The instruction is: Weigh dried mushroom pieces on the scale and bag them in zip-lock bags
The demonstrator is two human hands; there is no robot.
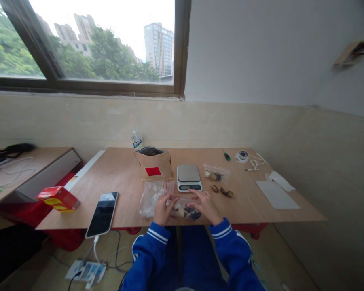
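A clear zip bag (184,211) with dark and pale dried pieces lies at the table's front edge, between my hands. My left hand (164,209) has its thumb and fingers pinched on the bag's upper left edge. My right hand (206,205) rests on the bag's right side with curled fingers; its grip is partly hidden. Just beyond them is a white kitchen scale (189,174) with a bare metal plate. To its right lie a second filled zip bag (216,173) and loose dried brown pieces (226,192). A stack of clear plastic bags (150,199) touches my left hand's side.
A brown paper pouch (153,163) stands open behind the plastic bags, with a bottle (136,139) behind it. Leftward are a phone (102,214) on a cable and a red box (59,198). Rightward lie white paper (277,195), a small camera (242,156) and a green-handled tool (227,157).
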